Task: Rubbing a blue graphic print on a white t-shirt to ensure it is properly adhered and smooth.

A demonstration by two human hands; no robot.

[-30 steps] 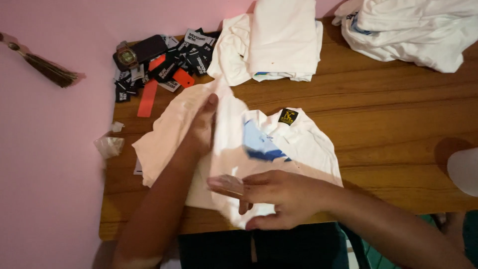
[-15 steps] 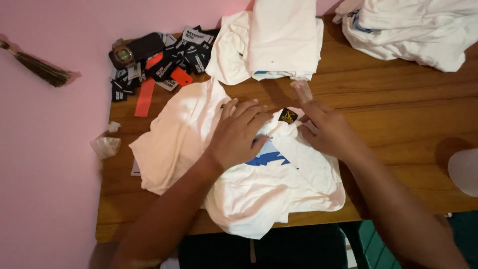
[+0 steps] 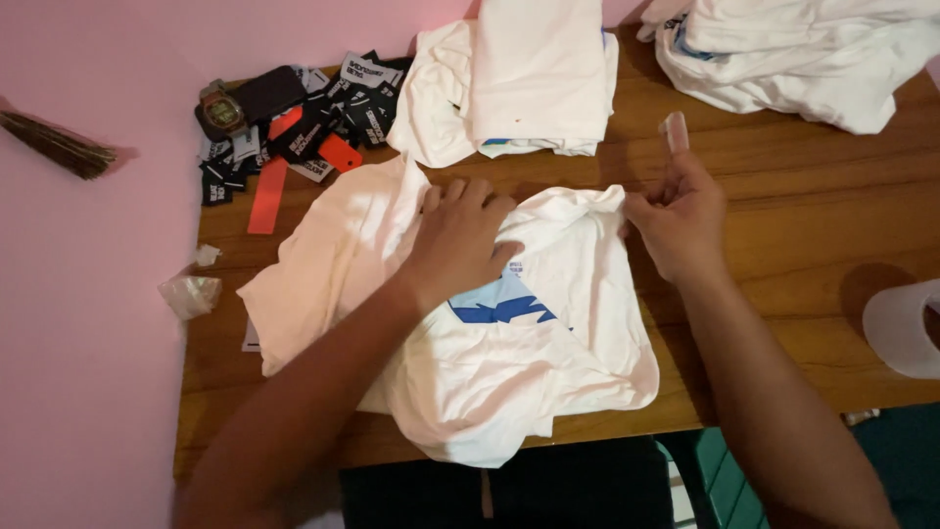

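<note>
The white shirt [image 3: 548,333] under the left hand [image 3: 460,240] bears a blue print. Beyond it lie black tags [image 3: 323,118] and orange strips [image 3: 269,191], on what looks like brown wood [image 3: 783,255].

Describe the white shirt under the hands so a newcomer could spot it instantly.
On the brown wooden table, go to the near edge, in front of the folded white shirt stack. The crumpled white T-shirt with a blue print lies there, the left hand pressing it and the right hand pinching its edge. Its blue graphic faces up, unlike the other white garments.
</note>
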